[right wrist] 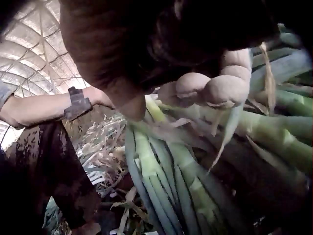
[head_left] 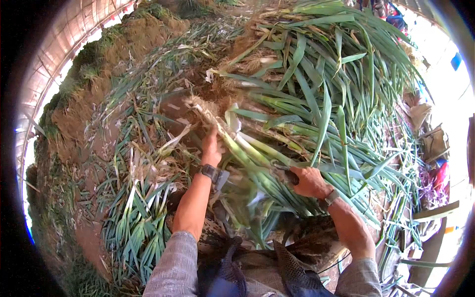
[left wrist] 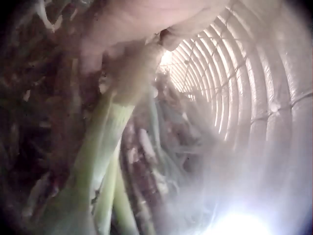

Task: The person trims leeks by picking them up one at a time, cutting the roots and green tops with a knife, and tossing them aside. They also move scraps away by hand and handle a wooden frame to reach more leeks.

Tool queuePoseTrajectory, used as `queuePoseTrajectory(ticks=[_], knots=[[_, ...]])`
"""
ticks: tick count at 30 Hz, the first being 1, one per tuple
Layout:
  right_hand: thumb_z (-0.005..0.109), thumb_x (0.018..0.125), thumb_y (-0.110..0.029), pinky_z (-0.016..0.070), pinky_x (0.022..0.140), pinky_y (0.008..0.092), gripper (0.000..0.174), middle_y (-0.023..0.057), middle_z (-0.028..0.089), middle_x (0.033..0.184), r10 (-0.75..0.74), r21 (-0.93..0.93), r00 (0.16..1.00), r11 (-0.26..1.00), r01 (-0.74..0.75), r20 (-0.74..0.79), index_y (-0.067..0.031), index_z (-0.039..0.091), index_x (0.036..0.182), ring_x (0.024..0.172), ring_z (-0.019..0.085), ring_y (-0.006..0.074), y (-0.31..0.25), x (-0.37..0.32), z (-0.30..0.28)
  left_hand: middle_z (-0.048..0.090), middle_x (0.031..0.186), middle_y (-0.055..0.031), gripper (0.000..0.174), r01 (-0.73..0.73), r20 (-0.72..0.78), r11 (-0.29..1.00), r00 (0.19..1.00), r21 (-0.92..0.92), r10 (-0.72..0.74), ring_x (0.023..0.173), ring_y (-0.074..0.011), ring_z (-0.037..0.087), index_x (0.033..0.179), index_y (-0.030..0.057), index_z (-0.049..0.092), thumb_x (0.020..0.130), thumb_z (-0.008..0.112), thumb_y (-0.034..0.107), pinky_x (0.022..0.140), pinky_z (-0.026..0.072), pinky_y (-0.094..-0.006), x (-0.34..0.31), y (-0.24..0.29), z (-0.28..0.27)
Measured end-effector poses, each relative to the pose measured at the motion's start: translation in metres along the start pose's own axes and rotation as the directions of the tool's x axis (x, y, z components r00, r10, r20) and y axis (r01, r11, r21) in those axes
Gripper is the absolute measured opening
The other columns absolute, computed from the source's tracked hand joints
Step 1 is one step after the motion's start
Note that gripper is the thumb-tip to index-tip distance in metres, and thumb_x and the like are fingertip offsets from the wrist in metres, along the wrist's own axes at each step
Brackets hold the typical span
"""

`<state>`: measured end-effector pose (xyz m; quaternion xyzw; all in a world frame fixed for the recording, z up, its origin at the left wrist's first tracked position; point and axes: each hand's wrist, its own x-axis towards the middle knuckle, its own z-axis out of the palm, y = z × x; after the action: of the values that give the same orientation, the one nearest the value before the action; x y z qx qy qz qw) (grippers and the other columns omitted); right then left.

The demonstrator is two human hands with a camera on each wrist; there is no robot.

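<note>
In the head view my left hand grips a leek by its pale shank, below the roots. The leek slants down to the right, and its green leaves fan out toward my right hand. Close up in the left wrist view, the fingers curl over the light green stalk. My right hand curls around a dark handle beside the leek leaves; the rest of that tool is hidden. Below the curled right fingers, the right wrist view shows leek leaves.
A large heap of leeks lies ahead and to the right, with roots facing left. Trimmed leeks are bunched at my left. Loose leaves and peelings cover the ground, and a row of rooted bundles stands along the left wall.
</note>
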<state>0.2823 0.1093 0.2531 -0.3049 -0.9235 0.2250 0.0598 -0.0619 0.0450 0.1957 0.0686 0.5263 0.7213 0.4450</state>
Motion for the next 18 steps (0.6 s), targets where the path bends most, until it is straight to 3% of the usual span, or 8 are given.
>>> queuePoseTrajectory(ticks=[2, 4, 5, 6, 8, 11, 14, 18], knots=[[0.066, 0.08, -0.029, 0.0525, 0.074, 0.051, 0.036, 0.0225, 0.068, 0.085, -0.009, 0.011, 1.0, 1.0, 0.009, -0.001, -0.0045, 0.063, 0.105, 0.081, 0.066, 0.0407, 0.004, -0.005, 0.002, 0.036, 0.148, -0.0145, 0.087, -0.07, 0.152, 0.998, 0.986, -0.003, 0.069, 0.133, -0.031, 0.037, 0.148, 0.0098, 0.036, 0.085, 0.065, 0.061, 0.106, 0.0356, -0.0505, 0.012, -0.017, -0.007], [0.067, 0.077, -0.027, 0.0522, 0.074, 0.0502, 0.038, 0.0226, 0.067, 0.086, 0.078, -0.067, 0.992, 0.995, -0.071, 0.104, -0.0051, 0.062, 0.107, 0.082, 0.066, 0.0407, 0.006, -0.007, 0.001, 0.025, 0.157, -0.0144, 0.089, 0.014, 0.122, 0.971, 0.992, 0.238, -0.044, 0.144, -0.0317, 0.022, 0.154, 0.0118, 0.026, 0.088, 0.059, 0.062, 0.116, 0.0222, -0.0503, 0.017, -0.063, -0.011], [0.067, 0.077, -0.027, 0.0522, 0.074, 0.0502, 0.038, 0.0226, 0.067, 0.086, 0.074, -0.07, 0.993, 0.995, -0.068, 0.089, -0.0051, 0.062, 0.107, 0.082, 0.066, 0.0407, 0.012, -0.005, 0.006, 0.015, 0.161, -0.0146, 0.089, -0.022, 0.196, 0.977, 0.98, 0.21, -0.02, 0.148, -0.0281, 0.012, 0.156, 0.0131, 0.021, 0.09, 0.055, 0.062, 0.119, 0.0148, -0.0501, -0.001, -0.072, -0.006], [0.069, 0.076, -0.027, 0.052, 0.074, 0.0497, 0.042, 0.0206, 0.068, 0.085, 0.016, -0.104, 0.999, 0.995, -0.011, 0.041, -0.0058, 0.062, 0.111, 0.082, 0.066, 0.0397, 0.021, -0.004, 0.017, 0.011, 0.162, -0.0151, 0.09, -0.02, 0.205, 0.988, 0.979, 0.155, -0.013, 0.148, -0.0286, 0.013, 0.156, 0.0105, 0.015, 0.092, 0.054, 0.061, 0.119, 0.0165, -0.05, -0.018, -0.071, 0.005], [0.07, 0.075, -0.028, 0.0517, 0.073, 0.0491, 0.045, 0.0186, 0.069, 0.084, -0.024, -0.134, 1.0, 0.991, 0.025, 0.003, -0.0066, 0.063, 0.114, 0.082, 0.066, 0.0387, 0.022, -0.006, 0.022, 0.027, 0.156, -0.0167, 0.079, 0.175, 0.235, 0.979, 0.952, 0.108, -0.197, 0.14, -0.0299, 0.03, 0.152, 0.0076, 0.027, 0.095, 0.052, 0.057, 0.113, 0.0268, -0.0489, -0.032, -0.056, 0.018], [0.067, 0.076, -0.026, 0.0512, 0.075, 0.0501, 0.039, 0.0208, 0.067, 0.087, 0.062, -0.124, 0.994, 0.991, -0.05, 0.093, -0.0066, 0.063, 0.109, 0.087, 0.065, 0.0402, 0.014, -0.003, 0.023, 0.057, 0.119, -0.0087, 0.053, 0.157, 0.232, 0.987, 0.962, -0.042, -0.144, 0.104, -0.0249, 0.053, 0.127, 0.0089, 0.053, 0.096, 0.054, 0.052, 0.089, 0.0424, -0.0445, -0.004, -0.068, 0.006], [0.066, 0.078, -0.025, 0.0506, 0.074, 0.0504, 0.036, 0.021, 0.067, 0.086, 0.032, -0.067, 0.999, 0.997, -0.035, -0.038, -0.0071, 0.063, 0.109, 0.086, 0.066, 0.0399, 0.011, 0.004, 0.027, 0.058, 0.118, -0.0075, 0.049, 0.117, 0.157, 0.985, 0.983, -0.123, -0.097, 0.102, -0.0242, 0.054, 0.126, 0.0111, 0.054, 0.096, 0.056, 0.049, 0.086, 0.0443, -0.0416, -0.01, -0.071, 0.009], [0.065, 0.08, -0.024, 0.0504, 0.075, 0.0508, 0.032, 0.0206, 0.068, 0.087, 0.068, -0.084, 0.997, 0.994, -0.071, -0.036, -0.0078, 0.064, 0.108, 0.086, 0.066, 0.0395, 0.005, 0.021, 0.033, 0.059, 0.119, -0.0063, 0.047, 0.081, 0.163, 0.997, 0.984, -0.009, -0.078, 0.103, -0.0233, 0.055, 0.128, 0.0104, 0.056, 0.095, 0.058, 0.043, 0.086, 0.0447, -0.0412, -0.01, -0.074, 0.008]])
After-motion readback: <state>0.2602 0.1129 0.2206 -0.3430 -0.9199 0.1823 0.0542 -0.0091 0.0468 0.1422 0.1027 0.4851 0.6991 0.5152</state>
